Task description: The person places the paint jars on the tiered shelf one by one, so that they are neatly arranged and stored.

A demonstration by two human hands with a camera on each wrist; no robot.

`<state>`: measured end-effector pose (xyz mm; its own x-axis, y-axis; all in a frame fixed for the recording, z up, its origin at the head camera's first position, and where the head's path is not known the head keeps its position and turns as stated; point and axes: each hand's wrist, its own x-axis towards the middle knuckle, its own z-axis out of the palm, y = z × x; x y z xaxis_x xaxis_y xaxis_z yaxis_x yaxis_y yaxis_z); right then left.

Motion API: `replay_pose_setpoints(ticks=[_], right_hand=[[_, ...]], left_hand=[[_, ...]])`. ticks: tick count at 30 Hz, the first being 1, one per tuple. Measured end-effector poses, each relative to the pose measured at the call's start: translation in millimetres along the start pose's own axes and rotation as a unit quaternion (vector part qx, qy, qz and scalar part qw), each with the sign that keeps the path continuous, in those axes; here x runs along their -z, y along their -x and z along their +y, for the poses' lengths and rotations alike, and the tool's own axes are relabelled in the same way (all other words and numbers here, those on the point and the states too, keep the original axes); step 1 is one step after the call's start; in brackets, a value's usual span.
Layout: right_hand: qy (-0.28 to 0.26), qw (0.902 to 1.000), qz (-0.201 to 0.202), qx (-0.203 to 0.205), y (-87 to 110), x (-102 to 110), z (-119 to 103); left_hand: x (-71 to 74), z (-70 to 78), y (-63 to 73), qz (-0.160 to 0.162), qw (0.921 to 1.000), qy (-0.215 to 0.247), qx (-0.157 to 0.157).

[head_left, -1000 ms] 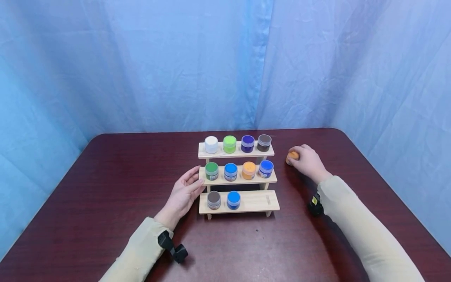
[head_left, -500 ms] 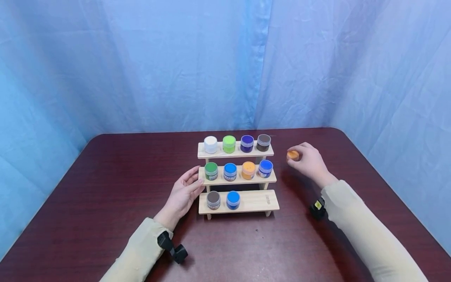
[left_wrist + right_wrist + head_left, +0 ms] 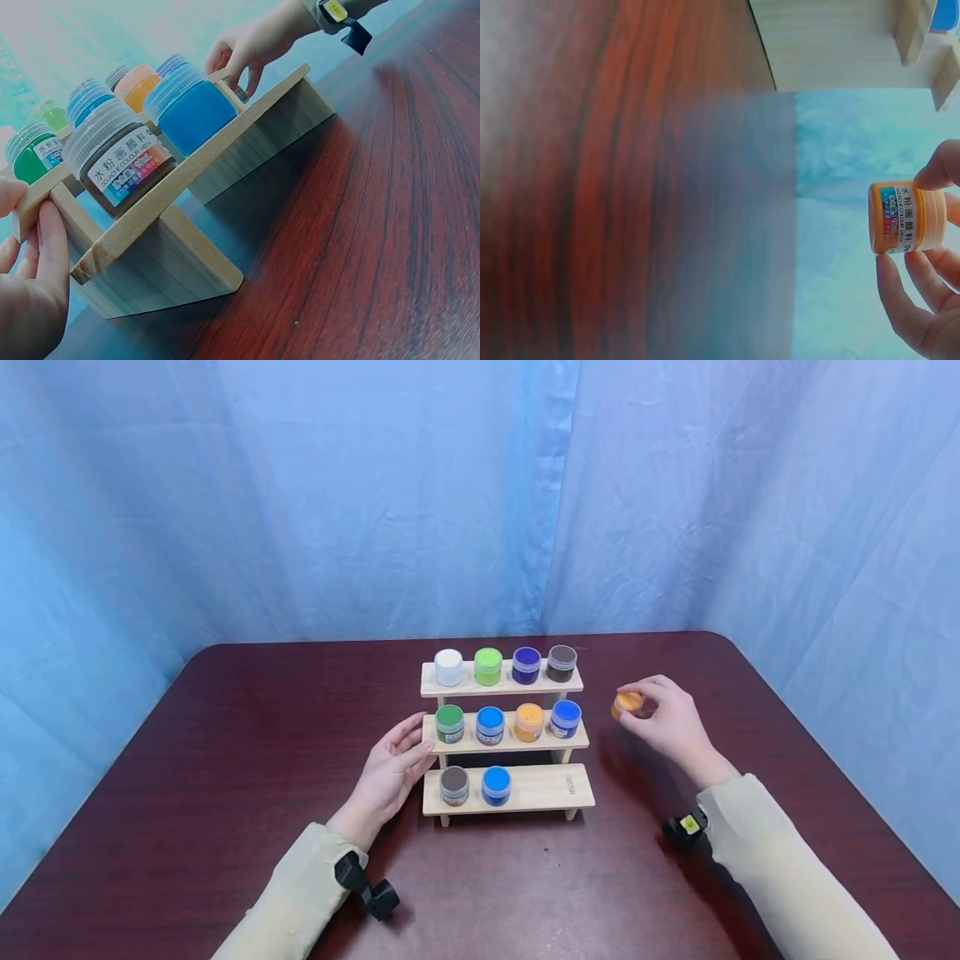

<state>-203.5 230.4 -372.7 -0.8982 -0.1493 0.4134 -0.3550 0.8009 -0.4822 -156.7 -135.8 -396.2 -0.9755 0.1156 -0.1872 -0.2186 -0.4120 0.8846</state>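
Observation:
My right hand (image 3: 675, 727) pinches an orange gouache paint jar (image 3: 626, 704) between thumb and fingers, off to the right of a three-step wooden display rack (image 3: 546, 789). In the right wrist view the labelled jar (image 3: 895, 217) shows above the tabletop, its clear lid towards the palm. With thumb above and fingers below, my left hand (image 3: 386, 775) grips the left end of the middle shelf (image 3: 36, 196). On the bottom shelf stand a brown jar (image 3: 454, 787) and a blue jar (image 3: 497, 787), both at its left and middle.
The middle shelf carries a green jar (image 3: 450, 724), a blue one (image 3: 491, 727), an orange one (image 3: 529, 723) and a darker blue one (image 3: 566, 720). White (image 3: 448, 668), light green (image 3: 487, 667), purple (image 3: 527, 666) and brown (image 3: 561, 663) jars line the top shelf. Blue curtains (image 3: 375, 502) surround the dark table (image 3: 262, 735).
My right hand has lifted the orange paint jar off the table and drawn it slightly nearer to me. The left hand stays at the rack.

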Motion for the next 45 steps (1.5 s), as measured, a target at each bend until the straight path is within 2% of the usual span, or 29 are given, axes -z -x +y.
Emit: replay_pose_setpoints(ticks=[14,31,39,45], right_hand=[[-0.031,0.9988,0.019,0.034,14.3,9,-17],[-0.079,0.9896,0.035,0.115,20.7,26,-54],[-0.081,0.9814,0.019,0.173,25.0,22,-76],[-0.070,0.9778,-0.018,0.197,29.8,16,-89]], left_hand=[[0.0,0.0,0.1,0.000,1.0000,0.004,0.004],[-0.3,0.9,0.8,0.000,1.0000,-0.002,0.004],[-0.3,0.9,0.4,0.000,1.0000,0.002,0.003],[-0.2,0.7,0.3,-0.001,1.0000,0.000,0.003]])
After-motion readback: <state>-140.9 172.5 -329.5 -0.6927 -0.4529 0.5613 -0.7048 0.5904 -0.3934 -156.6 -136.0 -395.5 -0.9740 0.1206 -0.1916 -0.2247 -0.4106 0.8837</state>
